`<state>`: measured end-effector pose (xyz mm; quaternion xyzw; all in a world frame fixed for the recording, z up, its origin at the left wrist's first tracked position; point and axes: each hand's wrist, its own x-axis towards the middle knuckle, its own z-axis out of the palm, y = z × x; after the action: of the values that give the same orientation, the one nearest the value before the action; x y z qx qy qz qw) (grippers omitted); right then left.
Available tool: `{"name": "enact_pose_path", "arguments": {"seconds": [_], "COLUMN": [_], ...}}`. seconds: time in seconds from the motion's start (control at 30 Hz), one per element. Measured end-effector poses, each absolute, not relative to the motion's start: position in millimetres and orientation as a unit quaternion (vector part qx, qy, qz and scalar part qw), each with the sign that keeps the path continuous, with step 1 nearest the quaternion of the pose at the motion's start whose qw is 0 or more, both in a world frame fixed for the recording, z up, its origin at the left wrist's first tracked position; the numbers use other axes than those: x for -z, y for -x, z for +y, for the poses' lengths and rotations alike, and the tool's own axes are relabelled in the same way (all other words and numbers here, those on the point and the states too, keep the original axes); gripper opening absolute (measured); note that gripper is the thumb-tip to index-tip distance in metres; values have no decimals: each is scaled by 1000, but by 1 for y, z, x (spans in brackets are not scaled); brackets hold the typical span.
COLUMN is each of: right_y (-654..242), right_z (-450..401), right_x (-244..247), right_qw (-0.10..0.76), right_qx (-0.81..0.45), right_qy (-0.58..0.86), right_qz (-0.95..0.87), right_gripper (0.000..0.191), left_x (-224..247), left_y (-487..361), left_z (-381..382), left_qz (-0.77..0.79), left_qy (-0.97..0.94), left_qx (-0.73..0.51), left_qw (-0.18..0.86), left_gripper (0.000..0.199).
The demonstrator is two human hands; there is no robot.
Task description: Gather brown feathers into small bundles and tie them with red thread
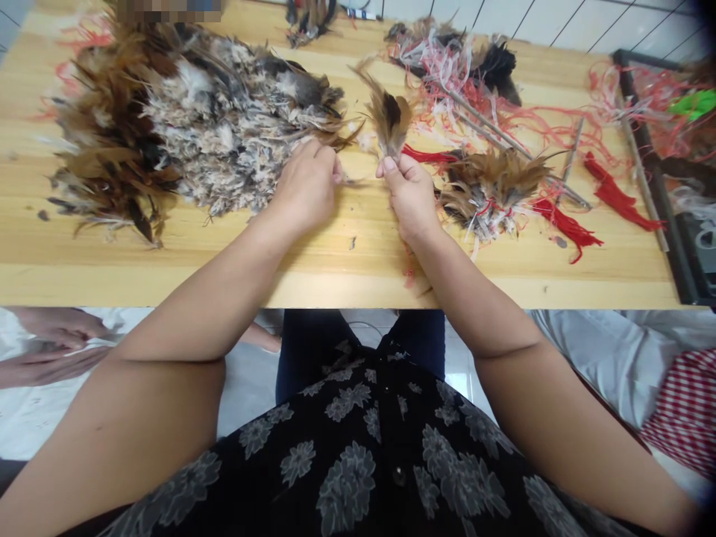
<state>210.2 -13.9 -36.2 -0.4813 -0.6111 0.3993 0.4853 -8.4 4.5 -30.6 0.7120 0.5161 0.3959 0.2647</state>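
The right hand [412, 192] pinches a small bunch [390, 123] of brown feathers by its base, over the counter [358, 276] between the big pile [224, 134] and the bundle [495, 179]. The left hand [309, 179] is at the pile's right edge, its fingers curled inward; whether they grip a feather I cannot tell.

The bunch seems held only at its lower end, so a loosened pinch could let feathers slip out or fan apart. Its loose tips could snag on the pile's stray plumes if the hands draw together. The red strands [428, 155] lie just beside the right hand and might catch on its fingers, dragging the bundle along.

The palm and curled fingers hide the bunch's base, so any binding there is unseen. The pile's far end is cut off by the frame and partly blurred out; the tray [660, 201] is cropped too.
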Motion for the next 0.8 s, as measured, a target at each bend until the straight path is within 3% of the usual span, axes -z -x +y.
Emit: {"name": "enact_pose_path", "arguments": {"seconds": [0.1,0.37,0.63,0.8], "right_y": [-210,-207,-200,-199], "right_z": [-13,-16,-23,-21], "right_x": [38,39,30,36], "right_qw": [489,481,480,460], "right_qx": [-393,-398,-427,-420], "right_qy": [496,493,503,497], "right_qz": [-601,-607,-578,-605], "right_gripper": [61,41,42,50], "left_x": [25,25,10,13], "left_y": [9,3,-11,-20], "left_z": [0,-5,-22,-19], "left_qz": [479,391,404,411], "left_qy": [-696,-580,-552,-532], "left_qx": [-450,-515,-506,-519], "left_qw": [291,495,525,528], "left_gripper": [41,55,33,36]}}
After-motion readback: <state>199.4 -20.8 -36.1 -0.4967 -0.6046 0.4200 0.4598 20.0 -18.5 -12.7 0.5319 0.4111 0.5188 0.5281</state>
